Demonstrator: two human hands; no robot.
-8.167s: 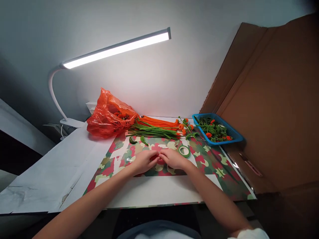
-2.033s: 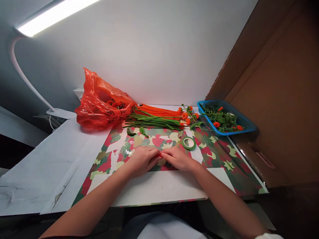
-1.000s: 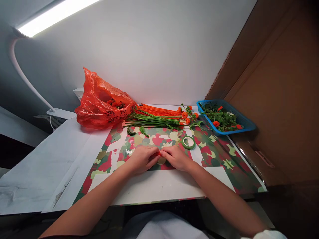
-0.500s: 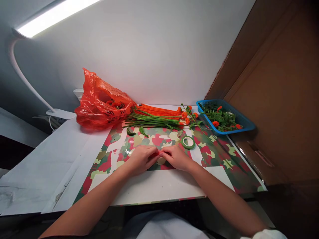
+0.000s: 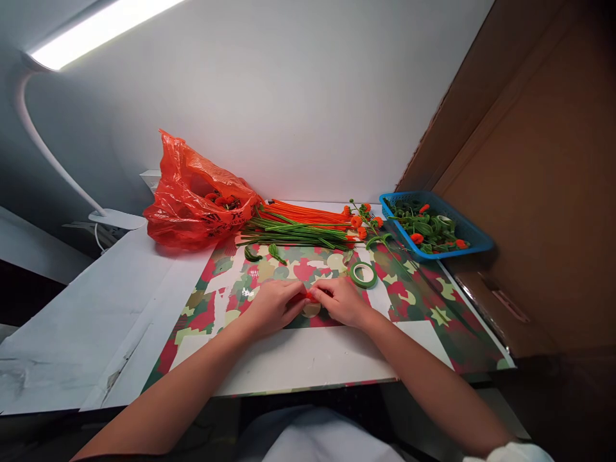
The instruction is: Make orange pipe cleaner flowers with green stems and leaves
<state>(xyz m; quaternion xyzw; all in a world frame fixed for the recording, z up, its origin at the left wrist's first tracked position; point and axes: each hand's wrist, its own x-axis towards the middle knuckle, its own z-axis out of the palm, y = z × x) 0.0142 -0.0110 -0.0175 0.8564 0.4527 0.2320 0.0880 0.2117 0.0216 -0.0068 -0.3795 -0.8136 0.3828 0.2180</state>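
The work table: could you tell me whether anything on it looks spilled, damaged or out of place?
Nothing stands out. Both hands, left hand and right hand, pinch a small red piece on the patterned mat. The tape roll, stems, orange bag and blue basket sit tidily.

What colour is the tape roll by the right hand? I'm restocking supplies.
Green, seen in the head view: the tape roll lies just beyond the right hand.
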